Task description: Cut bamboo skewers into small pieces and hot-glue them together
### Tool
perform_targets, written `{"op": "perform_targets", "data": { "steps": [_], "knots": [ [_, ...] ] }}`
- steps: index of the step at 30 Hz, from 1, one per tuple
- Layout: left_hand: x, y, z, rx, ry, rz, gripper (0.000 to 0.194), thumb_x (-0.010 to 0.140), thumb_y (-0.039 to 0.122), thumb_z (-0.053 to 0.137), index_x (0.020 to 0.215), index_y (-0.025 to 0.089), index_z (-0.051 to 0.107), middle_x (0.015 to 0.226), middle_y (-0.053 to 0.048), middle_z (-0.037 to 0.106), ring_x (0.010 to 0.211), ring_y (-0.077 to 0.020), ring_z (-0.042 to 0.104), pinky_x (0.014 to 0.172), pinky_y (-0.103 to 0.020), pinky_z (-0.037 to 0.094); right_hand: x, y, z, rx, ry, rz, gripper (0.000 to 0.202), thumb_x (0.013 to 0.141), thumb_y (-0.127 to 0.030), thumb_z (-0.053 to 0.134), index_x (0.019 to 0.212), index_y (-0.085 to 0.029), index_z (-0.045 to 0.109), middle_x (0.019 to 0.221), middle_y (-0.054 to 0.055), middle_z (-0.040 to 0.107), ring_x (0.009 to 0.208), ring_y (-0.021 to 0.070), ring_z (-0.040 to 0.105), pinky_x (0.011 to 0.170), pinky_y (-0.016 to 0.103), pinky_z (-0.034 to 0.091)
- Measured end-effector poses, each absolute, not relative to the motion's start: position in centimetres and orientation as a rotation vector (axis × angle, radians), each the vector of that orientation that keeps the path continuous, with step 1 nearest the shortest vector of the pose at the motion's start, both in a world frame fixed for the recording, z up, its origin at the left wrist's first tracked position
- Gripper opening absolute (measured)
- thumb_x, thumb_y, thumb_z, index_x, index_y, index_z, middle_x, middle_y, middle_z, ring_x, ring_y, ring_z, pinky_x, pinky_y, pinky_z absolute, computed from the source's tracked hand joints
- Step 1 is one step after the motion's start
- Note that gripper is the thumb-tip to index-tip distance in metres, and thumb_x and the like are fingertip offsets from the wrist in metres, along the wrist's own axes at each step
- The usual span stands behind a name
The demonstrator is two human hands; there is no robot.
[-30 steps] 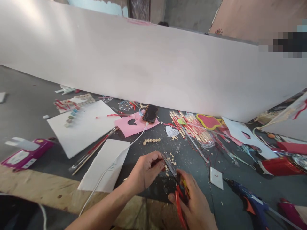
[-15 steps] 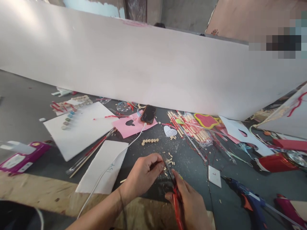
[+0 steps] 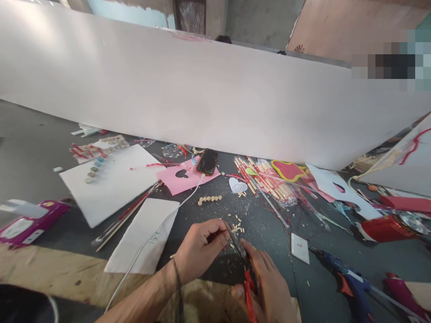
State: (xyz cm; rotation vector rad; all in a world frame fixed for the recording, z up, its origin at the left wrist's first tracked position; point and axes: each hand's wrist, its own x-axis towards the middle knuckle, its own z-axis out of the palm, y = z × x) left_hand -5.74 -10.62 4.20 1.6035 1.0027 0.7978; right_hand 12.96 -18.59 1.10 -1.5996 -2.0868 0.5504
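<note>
My right hand (image 3: 269, 282) is closed around a red-handled cutter (image 3: 248, 287) with long, dark metal jaws; whether it is pliers or snips I cannot tell. The jaws point up and left, to the fingertips of my left hand (image 3: 202, 244). Thumb and forefinger of that hand are pinched together at the tip of the jaws, and what lies between them is hidden. Short pale stick pieces (image 3: 238, 230) are scattered on the dark table just beyond both hands. Further back lies a cluster of joined pale pieces (image 3: 209, 199).
A phone (image 3: 207, 161) on pink paper (image 3: 175, 179) trails a white cable past my left arm. Red-and-tan sticks (image 3: 269, 179) lie behind, near a paper heart (image 3: 237, 185). To the right are a blue glue gun (image 3: 346, 273) and a red can (image 3: 387, 228). A white panel (image 3: 202, 94) spans the back.
The cutter's jaws have turned a little and look wider now, their tip still at my left fingertips. Both hands stay almost in place.
</note>
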Motion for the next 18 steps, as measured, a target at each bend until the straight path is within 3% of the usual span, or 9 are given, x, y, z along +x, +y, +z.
{"op": "perform_targets", "data": {
  "steps": [6, 12, 18],
  "knots": [
    [-5.8, -10.7, 4.2, 1.638, 0.996, 0.803, 0.023, 0.087, 0.027, 0.044, 0.071, 0.015, 0.055, 0.067, 0.0, 0.057, 0.06, -0.0104, 0.047, 0.057, -0.02, 0.037, 12.9, -18.8, 1.0, -1.655, -2.087, 0.553, 0.065, 0.079, -0.026, 0.053, 0.139, -0.021, 0.029, 0.124, 0.011, 0.053, 0.111, 0.0246, 0.053, 0.088, 0.034, 0.046],
    [-5.8, -11.1, 4.0, 1.742, 1.118, 0.778, 0.021, 0.087, 0.025, 0.043, 0.073, 0.017, 0.056, 0.065, 0.002, 0.056, 0.057, -0.0096, 0.046, 0.054, -0.019, 0.035, 12.3, -18.5, -0.6, -1.706, -2.098, 0.386, 0.067, 0.075, -0.021, 0.055, 0.138, -0.022, 0.032, 0.114, 0.009, 0.062, 0.098, 0.0234, 0.062, 0.077, 0.03, 0.052],
    [-5.5, -11.3, 4.1, 1.758, 1.168, 0.772, 0.018, 0.086, 0.022, 0.042, 0.072, 0.019, 0.053, 0.063, 0.004, 0.055, 0.057, -0.0097, 0.049, 0.054, -0.018, 0.035, 11.9, -18.2, -0.2, -1.723, -2.168, 0.247, 0.056, 0.078, -0.018, 0.052, 0.132, -0.018, 0.041, 0.104, 0.008, 0.069, 0.083, 0.022, 0.068, 0.066, 0.028, 0.055]
  ]
}}
